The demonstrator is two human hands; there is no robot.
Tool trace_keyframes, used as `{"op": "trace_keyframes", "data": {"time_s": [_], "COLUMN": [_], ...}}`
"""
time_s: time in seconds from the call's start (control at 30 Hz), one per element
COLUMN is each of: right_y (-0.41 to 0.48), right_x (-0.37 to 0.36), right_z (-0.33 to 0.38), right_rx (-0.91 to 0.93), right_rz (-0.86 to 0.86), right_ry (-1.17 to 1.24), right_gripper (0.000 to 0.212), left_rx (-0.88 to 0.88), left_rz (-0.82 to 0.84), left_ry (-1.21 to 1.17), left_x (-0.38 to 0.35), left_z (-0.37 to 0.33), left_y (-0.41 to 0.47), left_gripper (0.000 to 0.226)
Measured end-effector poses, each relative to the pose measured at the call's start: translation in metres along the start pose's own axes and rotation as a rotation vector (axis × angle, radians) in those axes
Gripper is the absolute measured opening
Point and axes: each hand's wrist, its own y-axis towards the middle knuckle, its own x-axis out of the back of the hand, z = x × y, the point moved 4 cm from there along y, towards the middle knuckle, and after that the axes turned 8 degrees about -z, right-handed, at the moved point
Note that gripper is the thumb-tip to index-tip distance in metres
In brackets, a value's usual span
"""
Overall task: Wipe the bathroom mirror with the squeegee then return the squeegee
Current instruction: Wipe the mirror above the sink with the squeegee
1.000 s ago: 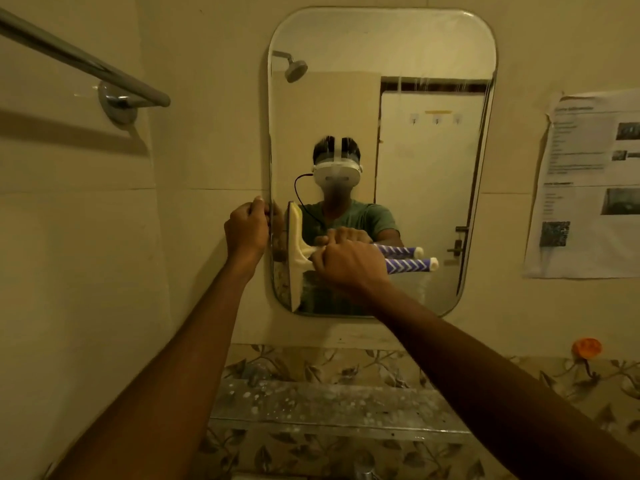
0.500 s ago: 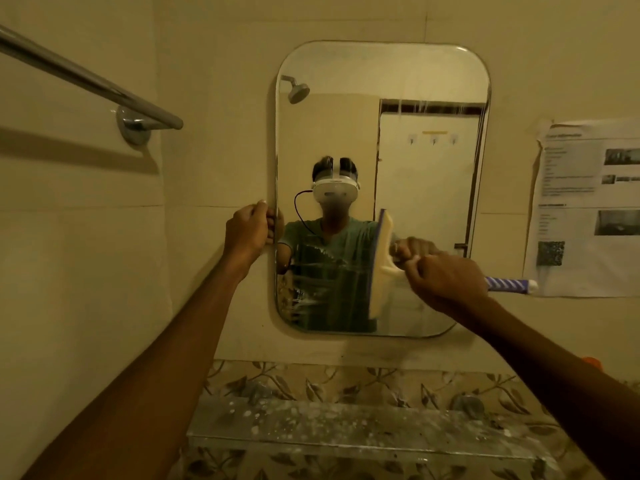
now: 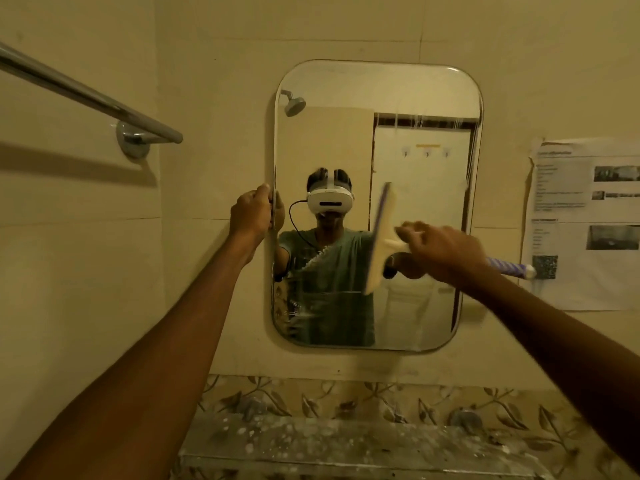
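Observation:
A rounded rectangular mirror (image 3: 408,133) hangs on the beige tiled wall. My left hand (image 3: 251,213) grips the mirror's left edge at mid height. My right hand (image 3: 446,251) is closed around the handle of a squeegee (image 3: 381,237). Its cream blade stands nearly upright, a little tilted and blurred, in front of the right half of the glass. The blue-and-white striped handle end sticks out to the right of my hand. Wet streaks and soapy marks cover the lower left of the glass.
A chrome towel bar (image 3: 86,95) juts from the left wall at head height. A printed paper sheet (image 3: 585,223) is stuck to the wall right of the mirror. A spotted glass shelf (image 3: 329,441) runs below, in front of leaf-patterned tiles.
The squeegee swept from the mirror's left edge rightward to the right half, then tilted slightly. Streaks remain on the lower left. My left hand stayed on the mirror's edge. The camera view rose.

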Motion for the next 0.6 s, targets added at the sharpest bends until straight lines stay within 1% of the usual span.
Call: {"op": "trace_keyframes", "data": {"time_s": [0.07,0.13,0.2,0.27,0.33,0.43,0.53,0.6], "right_y": [-0.018,-0.027,-0.021,-0.004,0.024,0.067,0.091,0.093], "right_x": [0.012,0.018,0.021,0.024,0.024,0.027,0.033,0.031], "right_z": [-0.028,-0.036,-0.023,0.004,0.034,0.083,0.112,0.101], "right_rx": [-0.108,-0.192,-0.141,-0.010,0.071,0.049,0.053,0.045], "right_rz": [-0.018,-0.044,-0.081,-0.116,-0.130,-0.138,-0.201,-0.174], "right_ry": [-0.032,-0.032,-0.056,-0.073,-0.015,0.162,0.148,0.153], "right_gripper": [0.037,0.041,0.046,0.042,0.040,0.045,0.044,0.042], "left_rx": [-0.008,-0.001,0.009,0.004,-0.004,-0.019,-0.022,-0.017], "left_rz": [-0.009,0.007,0.044,0.074,0.080,0.069,0.033,-0.012], "left_ry": [0.030,0.045,0.052,0.022,-0.044,-0.094,-0.080,-0.061], "left_x": [-0.001,-0.001,0.001,0.003,0.005,0.001,-0.004,-0.006], "left_z": [-0.002,-0.004,-0.007,-0.014,-0.026,-0.045,-0.049,-0.047], "left_y": [0.001,0.004,0.008,0.014,0.022,0.032,0.033,0.033], "left_gripper": [0.036,0.035,0.035,0.035,0.039,0.037,0.033,0.032]}}
